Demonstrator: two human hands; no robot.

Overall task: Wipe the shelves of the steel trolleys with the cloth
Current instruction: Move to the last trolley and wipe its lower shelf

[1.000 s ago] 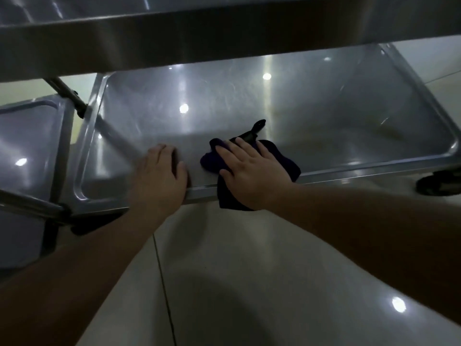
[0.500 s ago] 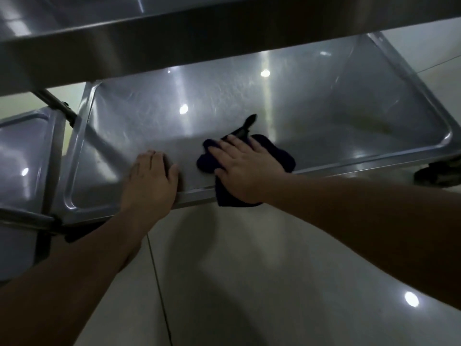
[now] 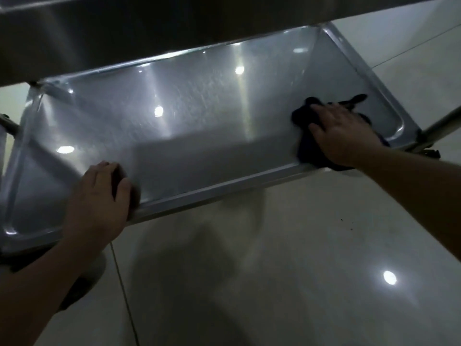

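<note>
Down low at the trolley, and the lower shelf (image 3: pixel 199 136) fills the view, a shallow steel tray with a raised rim, ceiling lights glinting off it. Over at three o'clock, the right hand (image 3: pixel 341 136) lies flat on the dark cloth (image 3: pixel 309 151), fingers straight and spread, pressing it down onto the shelf near the right-hand corner. The cloth spills past the near rim under the wrist, and one loose tail of it points toward two o'clock. At eight o'clock, the left hand (image 3: pixel 99 201) rests on the near rim of the same shelf, fingers laid over the edge into the tray and only lightly bent, thumb along the rim; it holds nothing. The two hands sit well apart, with bare steel between them. Across twelve o'clock runs the underside of the upper shelf (image 3: pixel 149 33), dark and in shadow. A steel leg (image 3: pixel 439 126) slants away at three o'clock, just beyond the corner. Below it all, from five to seven o'clock, pale glossy floor tiles (image 3: pixel 299 270) carry a bright light spot and a few dark specks.
</note>
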